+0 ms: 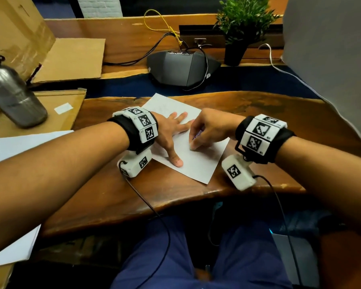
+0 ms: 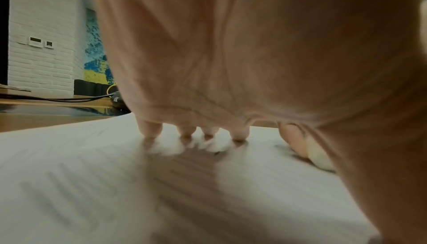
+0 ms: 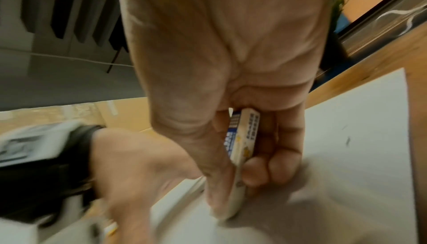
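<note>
Left hand (image 1: 169,132), fingers straight and spread, presses the paper sheet (image 1: 196,161) flat on the tabletop (image 1: 133,195); right hand (image 1: 211,126) fingers pinch an eraser (image 3: 240,138) against it.

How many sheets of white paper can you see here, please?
2. The centre sheet lies under the left hand and the right hand, which holds an eraser. The left sheet lies partly under the left forearm; more may be stacked beneath it.

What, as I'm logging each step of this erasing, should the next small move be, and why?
Probably a short rub of the eraser across the paper, away from the left hand. The right hand pinches it, its end on the paper, and the left hand lies flat, pinning the paper.
</note>
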The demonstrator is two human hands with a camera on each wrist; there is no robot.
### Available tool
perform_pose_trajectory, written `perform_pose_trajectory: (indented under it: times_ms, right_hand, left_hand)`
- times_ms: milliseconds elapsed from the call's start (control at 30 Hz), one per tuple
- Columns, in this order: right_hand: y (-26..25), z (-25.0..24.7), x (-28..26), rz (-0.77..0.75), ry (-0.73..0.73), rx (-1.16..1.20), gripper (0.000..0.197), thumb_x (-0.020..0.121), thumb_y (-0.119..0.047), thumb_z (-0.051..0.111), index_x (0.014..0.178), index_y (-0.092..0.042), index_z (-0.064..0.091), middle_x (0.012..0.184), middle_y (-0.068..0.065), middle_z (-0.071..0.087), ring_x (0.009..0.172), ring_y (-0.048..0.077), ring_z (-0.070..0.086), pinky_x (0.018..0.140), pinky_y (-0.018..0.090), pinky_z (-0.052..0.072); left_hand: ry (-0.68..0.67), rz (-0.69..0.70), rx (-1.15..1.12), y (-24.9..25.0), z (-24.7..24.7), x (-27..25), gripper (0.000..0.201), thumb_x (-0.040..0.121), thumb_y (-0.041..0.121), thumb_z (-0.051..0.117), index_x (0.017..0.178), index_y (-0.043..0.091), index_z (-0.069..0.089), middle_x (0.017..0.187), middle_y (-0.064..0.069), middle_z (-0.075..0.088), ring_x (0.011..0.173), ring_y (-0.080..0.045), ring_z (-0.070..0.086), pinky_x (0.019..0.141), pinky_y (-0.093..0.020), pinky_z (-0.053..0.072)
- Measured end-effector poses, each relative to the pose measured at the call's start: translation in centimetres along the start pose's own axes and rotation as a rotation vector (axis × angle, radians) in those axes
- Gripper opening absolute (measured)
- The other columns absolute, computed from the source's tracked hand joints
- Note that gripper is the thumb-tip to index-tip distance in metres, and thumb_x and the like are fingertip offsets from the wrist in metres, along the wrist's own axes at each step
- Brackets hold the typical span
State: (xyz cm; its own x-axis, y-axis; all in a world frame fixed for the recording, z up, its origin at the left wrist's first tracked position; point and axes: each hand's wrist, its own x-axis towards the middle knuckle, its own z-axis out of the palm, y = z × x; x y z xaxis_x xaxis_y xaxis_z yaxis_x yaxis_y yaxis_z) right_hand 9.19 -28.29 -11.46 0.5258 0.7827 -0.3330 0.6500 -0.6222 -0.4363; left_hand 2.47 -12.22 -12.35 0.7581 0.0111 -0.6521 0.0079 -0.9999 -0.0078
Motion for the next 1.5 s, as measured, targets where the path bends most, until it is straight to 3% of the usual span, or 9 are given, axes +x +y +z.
perform_pose_trajectory:
  times_ms: [133,300,467,667,833,1000,1167,1333,1500]
  right_hand:
    - [0.9,-0.7,1.0,0.072,0.264,0.038,0.017,0.076,-0.025,0.085,0.089,-0.018,0.079,0.089,-0.003,0.071,0.08,0.008,0.059,0.056,0.015,0.04]
    - [-0.7,0.3,-0.4,-0.046,-0.129,-0.007,0.013,0.077,-0.028,0.085,0.087,-0.023,0.079,0.083,-0.003,0.075,0.067,0.005,0.062,0.064,0.018,0.047]
    - [0.9,-1.9,1.6,0.065,0.207,-0.05,0.016,0.076,-0.029,0.085,0.089,-0.022,0.078,0.09,-0.006,0.07,0.087,0.01,0.059,0.059,0.016,0.04]
    - [0.3,-0.3,-0.2,-0.048,-0.1,0.006,0.016,0.075,-0.03,0.086,0.088,-0.024,0.08,0.084,-0.003,0.074,0.074,0.008,0.063,0.065,0.019,0.048]
    - [1.7,-1.3,1.2,-0.009,0.23,0.007,0.014,0.077,-0.025,0.085,0.09,-0.021,0.08,0.091,-0.007,0.073,0.081,0.005,0.061,0.059,0.011,0.042]
    - [0.8,-0.7,-0.2,-0.072,-0.086,-0.022,0.015,0.075,-0.033,0.086,0.087,-0.027,0.08,0.085,-0.011,0.073,0.081,0.007,0.063,0.068,0.019,0.049]
    - [1.9,-1.6,1.2,-0.017,0.191,0.018,0.018,0.076,-0.029,0.086,0.092,-0.024,0.08,0.092,-0.01,0.072,0.092,0.009,0.064,0.066,0.015,0.047]
    - [0.5,-1.0,-0.2,-0.084,-0.155,-0.024,0.017,0.074,-0.031,0.087,0.089,-0.026,0.081,0.085,-0.01,0.075,0.078,0.004,0.064,0.072,0.017,0.052]
    - [1.2,-2.0,1.4,-0.024,0.175,-0.043,0.02,0.076,-0.03,0.086,0.094,-0.023,0.08,0.094,-0.005,0.074,0.091,0.012,0.065,0.068,0.019,0.049]
  left_hand:
    - [0.024,0.001,0.006,0.2,0.0,-0.2,0.143,0.051,0.077,0.075,0.147,0.044,-0.025,0.156,0.009,-0.036,0.146,-0.021,-0.027,0.119,-0.059,0.0]
    - [0.009,-0.011,0.001,0.2,0.0,-0.2,0.141,0.05,0.078,0.074,0.149,0.046,-0.021,0.155,0.008,-0.039,0.146,-0.022,-0.028,0.118,-0.061,0.0]
    - [0.023,-0.014,0.01,0.6,-0.2,-0.8,0.14,0.056,0.072,0.077,0.147,0.044,-0.025,0.157,0.007,-0.034,0.147,-0.022,-0.025,0.119,-0.059,0.001]
    - [-0.004,-0.049,0.022,0.8,-0.5,-0.5,0.149,0.036,0.078,0.074,0.149,0.048,-0.019,0.157,0.006,-0.036,0.147,-0.025,-0.025,0.118,-0.063,0.005]
    - [0.019,-0.056,0.039,1.2,-0.6,-0.6,0.144,0.048,0.071,0.081,0.146,0.049,-0.023,0.158,0.005,-0.034,0.148,-0.026,-0.024,0.118,-0.062,0.005]
    - [0.004,-0.055,0.031,1.1,-0.6,-0.5,0.145,0.044,0.073,0.08,0.146,0.051,-0.022,0.157,0.006,-0.036,0.147,-0.027,-0.024,0.118,-0.063,0.005]
    - [0.019,-0.056,0.033,1.2,-0.5,-0.6,0.145,0.046,0.071,0.081,0.147,0.049,-0.021,0.158,0.007,-0.034,0.147,-0.026,-0.024,0.118,-0.062,0.004]
    - [0.003,-0.049,0.049,1.3,-0.5,-0.6,0.146,0.041,0.074,0.079,0.146,0.052,-0.021,0.157,0.006,-0.035,0.147,-0.028,-0.024,0.117,-0.064,0.005]
    - [0.024,-0.059,0.054,1.4,-0.4,-0.7,0.146,0.044,0.072,0.08,0.149,0.046,-0.018,0.158,0.006,-0.033,0.148,-0.026,-0.023,0.118,-0.062,0.006]
